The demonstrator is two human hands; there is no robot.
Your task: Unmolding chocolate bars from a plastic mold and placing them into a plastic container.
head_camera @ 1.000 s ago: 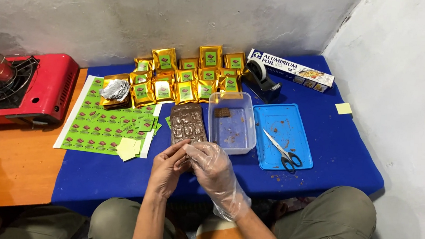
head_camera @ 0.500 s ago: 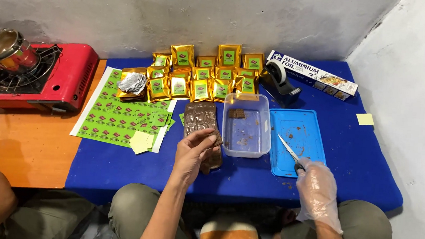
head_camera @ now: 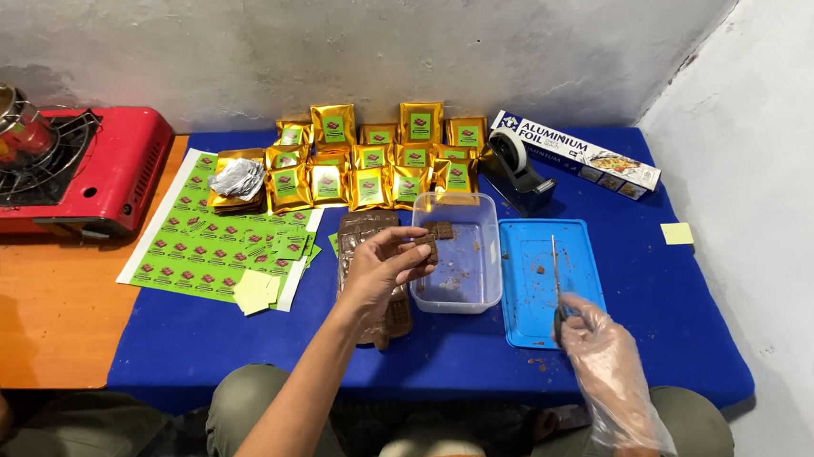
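My left hand (head_camera: 381,265) is bare and holds a small brown chocolate piece (head_camera: 427,250) at the rim of a clear plastic container (head_camera: 465,292), which has another brown piece inside. Under that hand lies a brown chocolate mould tray (head_camera: 361,227). My right hand (head_camera: 604,352) wears a clear plastic glove and grips scissors (head_camera: 556,272) whose blades point away over a blue lid (head_camera: 530,309) dotted with crumbs.
Several gold packets with green labels (head_camera: 374,155) stand at the back of the blue mat (head_camera: 668,314). A green sticker sheet (head_camera: 205,253), a tape dispenser (head_camera: 516,174), a foil box (head_camera: 574,154), a red gas stove (head_camera: 96,173) with a metal pot, and a yellow note (head_camera: 677,234) surround them.
My left hand has moved forward from the mould tray to the clear container with a chocolate piece. My right hand has taken hold of the scissors on the blue lid.
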